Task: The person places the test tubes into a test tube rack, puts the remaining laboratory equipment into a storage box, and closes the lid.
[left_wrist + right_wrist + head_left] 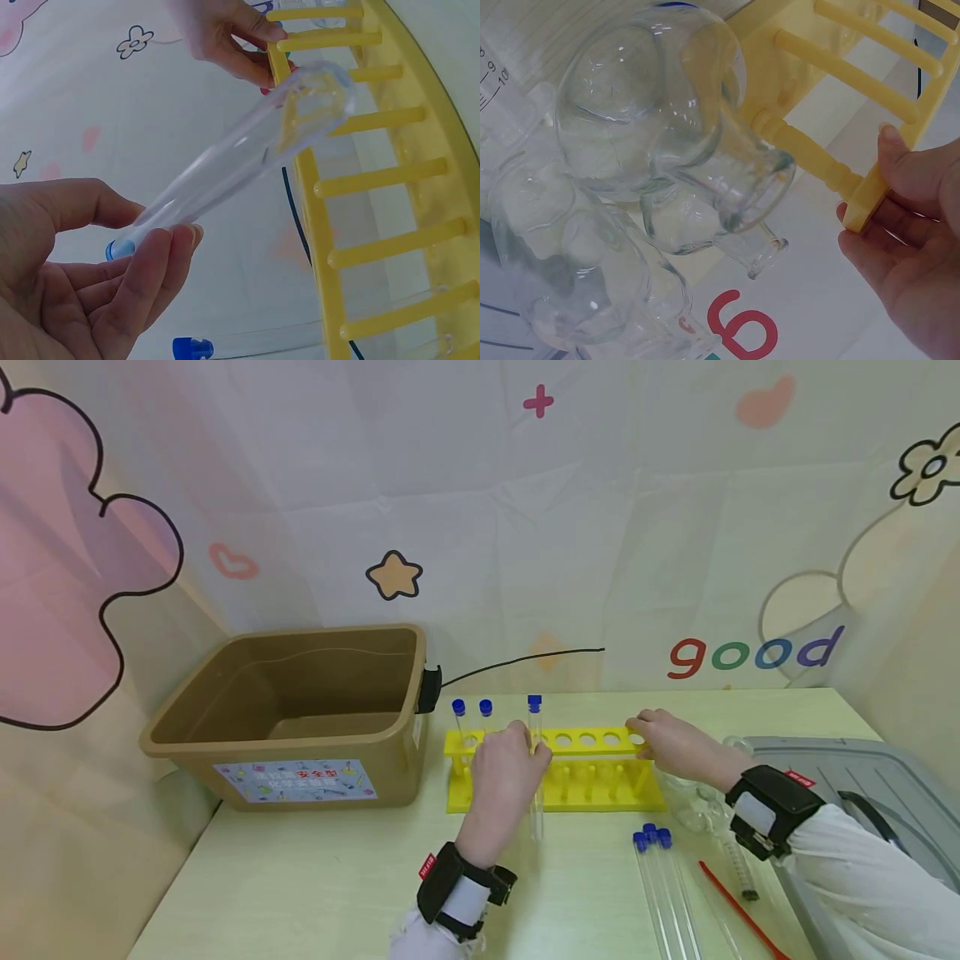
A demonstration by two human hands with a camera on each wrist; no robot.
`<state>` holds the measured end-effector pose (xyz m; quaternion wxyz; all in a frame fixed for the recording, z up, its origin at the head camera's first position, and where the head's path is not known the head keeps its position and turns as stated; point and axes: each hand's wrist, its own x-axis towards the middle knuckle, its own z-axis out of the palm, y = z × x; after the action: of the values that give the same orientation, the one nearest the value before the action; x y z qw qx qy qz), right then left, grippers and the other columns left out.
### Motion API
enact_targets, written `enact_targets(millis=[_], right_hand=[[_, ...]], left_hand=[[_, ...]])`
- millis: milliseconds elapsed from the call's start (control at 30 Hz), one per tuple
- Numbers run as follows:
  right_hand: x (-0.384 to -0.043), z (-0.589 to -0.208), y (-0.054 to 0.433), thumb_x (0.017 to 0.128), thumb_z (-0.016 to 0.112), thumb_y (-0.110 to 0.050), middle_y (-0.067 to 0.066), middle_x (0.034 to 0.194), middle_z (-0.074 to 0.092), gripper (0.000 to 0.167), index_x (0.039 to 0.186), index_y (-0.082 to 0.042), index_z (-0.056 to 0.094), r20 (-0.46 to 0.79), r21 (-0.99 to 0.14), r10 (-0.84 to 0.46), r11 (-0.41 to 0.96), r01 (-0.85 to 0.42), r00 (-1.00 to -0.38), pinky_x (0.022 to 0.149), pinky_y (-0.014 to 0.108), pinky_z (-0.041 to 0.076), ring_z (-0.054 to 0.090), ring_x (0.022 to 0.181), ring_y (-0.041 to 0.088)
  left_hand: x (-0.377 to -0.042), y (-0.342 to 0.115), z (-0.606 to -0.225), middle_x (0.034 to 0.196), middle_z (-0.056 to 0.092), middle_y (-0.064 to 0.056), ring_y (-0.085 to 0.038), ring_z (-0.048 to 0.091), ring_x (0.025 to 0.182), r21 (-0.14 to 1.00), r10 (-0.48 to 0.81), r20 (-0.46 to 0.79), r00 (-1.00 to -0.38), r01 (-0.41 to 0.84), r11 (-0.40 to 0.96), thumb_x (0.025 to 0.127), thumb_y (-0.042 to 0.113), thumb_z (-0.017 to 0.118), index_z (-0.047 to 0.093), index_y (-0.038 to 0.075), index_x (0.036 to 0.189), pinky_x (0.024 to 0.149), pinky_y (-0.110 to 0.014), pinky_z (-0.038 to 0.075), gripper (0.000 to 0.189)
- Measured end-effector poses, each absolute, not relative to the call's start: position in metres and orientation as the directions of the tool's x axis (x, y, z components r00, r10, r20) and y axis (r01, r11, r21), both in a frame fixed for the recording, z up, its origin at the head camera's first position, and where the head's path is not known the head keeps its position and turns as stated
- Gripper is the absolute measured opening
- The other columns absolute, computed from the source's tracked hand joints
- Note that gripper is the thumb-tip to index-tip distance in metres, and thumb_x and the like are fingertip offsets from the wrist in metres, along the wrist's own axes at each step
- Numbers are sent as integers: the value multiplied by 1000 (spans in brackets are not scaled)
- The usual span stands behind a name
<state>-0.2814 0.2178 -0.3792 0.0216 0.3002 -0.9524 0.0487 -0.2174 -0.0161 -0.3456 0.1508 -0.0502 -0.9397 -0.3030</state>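
Nearest on the counter (300, 881), three loose tubes (663, 893) lie with blue-capped ends pointing away. Beyond, the left hand (501, 781) pinches a test tube (536, 818) just in front of the yellow rack (600, 802), its long axis near upright, cap up, rounded end down. The rack runs left to right; the right hand (686, 747) grips its right end.

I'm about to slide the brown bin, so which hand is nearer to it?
Left. The left hand is to the right of the brown bin, pinching a capped tube by the yellow rack; the right hand is farther right, gripping the rack's right end.
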Motion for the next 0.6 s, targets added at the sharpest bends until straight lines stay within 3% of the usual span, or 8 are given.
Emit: enact_targets(millis=[600], right_hand=[[-281,-380,217,70,73,3,17,94,56,38,106,7,59,70,-78,-559,823,-563,-826,76,40,46,53,86,31]], left_hand=[[-233,-31,-325,55,45,2,-11,38,41,519,-8,611,-792,393,759,80,10,65,56,3,72,37,-20,30,14]])
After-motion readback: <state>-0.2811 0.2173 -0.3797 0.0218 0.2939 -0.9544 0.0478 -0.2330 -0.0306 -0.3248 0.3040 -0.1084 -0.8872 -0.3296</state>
